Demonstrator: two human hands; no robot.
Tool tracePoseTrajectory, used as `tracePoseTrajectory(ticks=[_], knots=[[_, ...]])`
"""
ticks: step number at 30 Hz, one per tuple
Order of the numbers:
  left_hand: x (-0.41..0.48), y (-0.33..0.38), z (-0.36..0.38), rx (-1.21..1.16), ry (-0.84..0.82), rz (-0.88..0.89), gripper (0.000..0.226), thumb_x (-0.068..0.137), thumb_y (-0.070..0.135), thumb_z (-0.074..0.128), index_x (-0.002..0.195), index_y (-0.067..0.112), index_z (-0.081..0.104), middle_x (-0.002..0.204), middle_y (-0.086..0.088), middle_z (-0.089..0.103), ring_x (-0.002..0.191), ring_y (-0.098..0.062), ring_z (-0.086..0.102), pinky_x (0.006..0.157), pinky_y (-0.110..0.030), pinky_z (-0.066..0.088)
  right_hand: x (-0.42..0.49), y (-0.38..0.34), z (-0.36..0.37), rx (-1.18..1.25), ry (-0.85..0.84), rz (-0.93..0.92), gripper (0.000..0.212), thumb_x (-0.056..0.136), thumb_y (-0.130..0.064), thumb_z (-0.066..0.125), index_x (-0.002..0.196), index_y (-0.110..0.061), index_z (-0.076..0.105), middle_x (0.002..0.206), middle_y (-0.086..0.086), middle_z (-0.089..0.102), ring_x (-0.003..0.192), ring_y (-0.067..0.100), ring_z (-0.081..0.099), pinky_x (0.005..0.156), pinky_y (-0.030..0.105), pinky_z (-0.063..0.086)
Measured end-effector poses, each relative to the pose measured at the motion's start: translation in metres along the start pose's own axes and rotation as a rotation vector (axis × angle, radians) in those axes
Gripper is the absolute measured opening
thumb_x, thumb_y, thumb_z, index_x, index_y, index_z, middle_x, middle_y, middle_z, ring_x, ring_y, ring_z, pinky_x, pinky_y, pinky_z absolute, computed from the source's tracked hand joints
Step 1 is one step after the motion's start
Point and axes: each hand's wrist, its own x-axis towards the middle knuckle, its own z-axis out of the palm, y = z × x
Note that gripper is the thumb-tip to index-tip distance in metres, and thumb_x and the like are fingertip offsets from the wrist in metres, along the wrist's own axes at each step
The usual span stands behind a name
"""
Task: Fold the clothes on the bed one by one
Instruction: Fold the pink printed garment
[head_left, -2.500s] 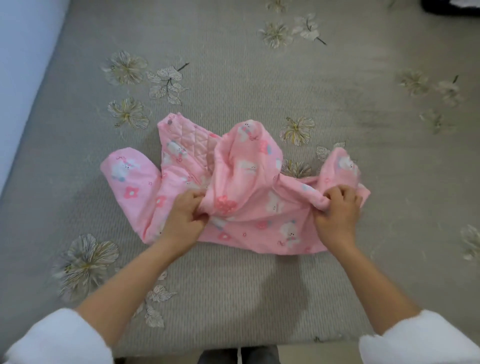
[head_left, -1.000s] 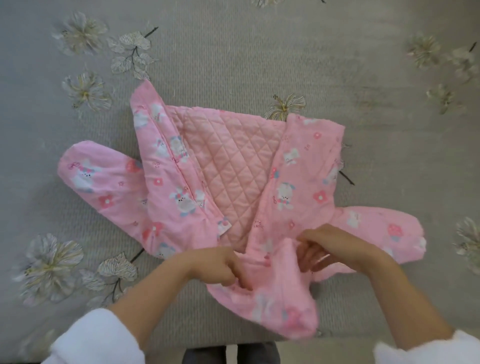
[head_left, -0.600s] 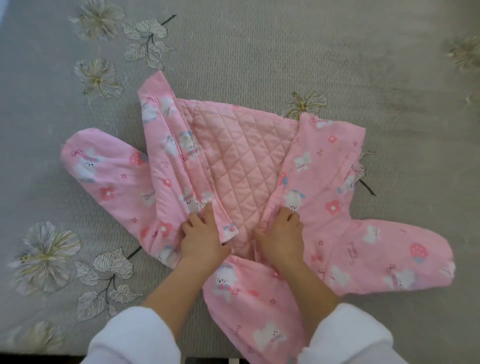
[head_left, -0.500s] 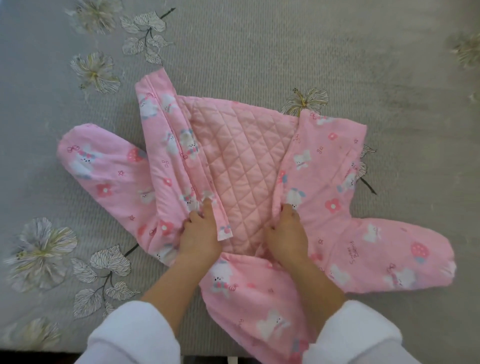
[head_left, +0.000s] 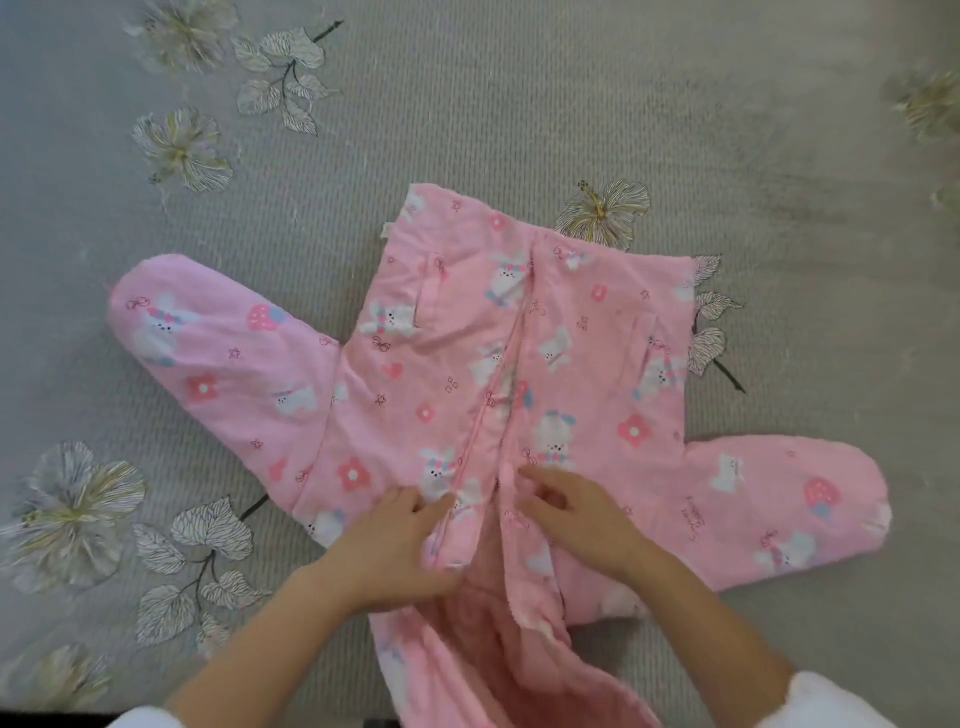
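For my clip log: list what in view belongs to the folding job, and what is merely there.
Job: pink jacket, fronts laid together, sleeves spread; left hand, pinching one front edge; right hand, at the other edge.
Merely there: grey flowered bedspread under it; white cuffs.

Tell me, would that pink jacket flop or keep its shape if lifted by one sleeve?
Probably flop: the pink jacket lies limp and creased on the bed cover, its near end sagging. Likely light for its size, since the sleeve looks puffed with padding. It may not slide easily; the cover looks ribbed.
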Motion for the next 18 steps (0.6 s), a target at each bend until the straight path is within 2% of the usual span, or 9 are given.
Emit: tracePoseTrajectory(ticks=[1, 3, 6, 9, 11, 13, 16, 17, 18], knots=[[0.004, 0.001, -0.008, -0.127, 0.069, -0.021, 0.088, 0.060, 0.071, 0.031, 0.139, 0.032, 0.041, 0.103, 0.009, 0.041, 0.107, -0.010, 0.040, 0.091, -0.028, 0.040, 0.004, -0.001, -0.006, 0.097, 0.098, -0.003, 0.028, 0.093, -0.024, 0.058, 0.121, -0.027, 0.061, 0.089, -0.006, 0.058, 0.072, 0.000, 0.053, 0.066, 0.007, 0.040], [0.017, -0.002, -0.024, -0.287, 0.411, -0.032, 0.075, 0.067, 0.061, 0.034, 0.130, 0.026, 0.055, 0.105, 0.009, 0.045, 0.106, -0.009, 0.040, 0.092, -0.025, 0.037, 0.015, 0.000, -0.026, 0.218, 0.396, 0.000, 0.025, 0.092, -0.011, 0.057, 0.112, -0.023, 0.061, 0.085, -0.002, 0.058, 0.067, 0.003, 0.052, 0.058, 0.006, 0.040], [0.050, -0.023, -0.052, -0.167, 0.864, -0.101, 0.059, 0.079, 0.042, 0.039, 0.128, 0.016, 0.057, 0.122, -0.010, 0.050, 0.118, -0.027, 0.040, 0.103, -0.035, 0.028, 0.030, 0.010, -0.065, 0.246, 0.799, 0.114, 0.029, 0.089, -0.009, 0.055, 0.116, -0.020, 0.051, 0.083, 0.000, 0.054, 0.067, 0.014, 0.055, 0.063, 0.020, 0.044], [0.080, -0.044, -0.078, -0.121, 0.785, -0.313, 0.056, 0.088, 0.033, 0.056, 0.142, 0.029, 0.041, 0.135, -0.018, 0.041, 0.127, -0.034, 0.032, 0.107, -0.044, 0.018, 0.047, 0.029, -0.089, 0.231, 0.791, 0.374, 0.018, 0.085, -0.019, 0.060, 0.095, -0.006, 0.053, 0.075, 0.013, 0.062, 0.060, 0.027, 0.060, 0.059, 0.031, 0.049], [0.092, -0.053, -0.085, -0.018, 0.651, -0.360, 0.057, 0.088, 0.033, 0.061, 0.141, 0.039, 0.040, 0.118, -0.013, 0.046, 0.116, -0.032, 0.040, 0.103, -0.046, 0.021, 0.055, 0.030, -0.096, 0.227, 0.648, 0.391, 0.017, 0.086, -0.018, 0.062, 0.074, -0.008, 0.055, 0.059, 0.010, 0.061, 0.039, 0.020, 0.058, 0.040, 0.022, 0.043], [0.099, -0.057, -0.097, 0.007, 0.704, -0.303, 0.046, 0.091, 0.025, 0.057, 0.134, 0.037, 0.049, 0.102, -0.011, 0.048, 0.105, -0.031, 0.050, 0.096, -0.043, 0.024, 0.067, 0.027, -0.106, 0.242, 0.698, 0.342, 0.015, 0.084, -0.012, 0.059, 0.069, -0.009, 0.057, 0.056, 0.011, 0.061, 0.032, 0.015, 0.055, 0.034, 0.021, 0.041], [0.110, -0.046, -0.124, -0.150, 0.925, -0.298, 0.037, 0.093, 0.017, 0.052, 0.128, 0.029, 0.056, 0.104, -0.014, 0.049, 0.098, -0.033, 0.052, 0.092, -0.040, 0.025, 0.091, 0.010, -0.130, 0.408, 0.909, 0.225, 0.009, 0.077, -0.008, 0.057, 0.069, -0.005, 0.059, 0.066, 0.019, 0.067, 0.045, 0.020, 0.060, 0.052, 0.034, 0.051], [0.116, -0.041, -0.132, -0.200, 0.967, -0.309, 0.038, 0.094, 0.017, 0.051, 0.130, 0.028, 0.054, 0.109, -0.015, 0.048, 0.100, -0.033, 0.051, 0.094, -0.040, 0.026, 0.099, 0.002, -0.136, 0.527, 0.911, 0.162, 0.003, 0.077, -0.007, 0.058, 0.076, -0.005, 0.060, 0.069, 0.017, 0.068, 0.049, 0.020, 0.063, 0.056, 0.038, 0.052], [0.121, -0.035, -0.137, -0.247, 0.982, -0.325, 0.040, 0.094, 0.018, 0.050, 0.133, 0.028, 0.051, 0.115, -0.015, 0.046, 0.105, -0.033, 0.049, 0.097, -0.041, 0.026, 0.108, -0.004, -0.142, 0.640, 0.876, 0.105, 0.013, 0.078, -0.008, 0.060, 0.091, -0.008, 0.059, 0.074, 0.013, 0.069, 0.057, 0.018, 0.065, 0.063, 0.041, 0.054]])
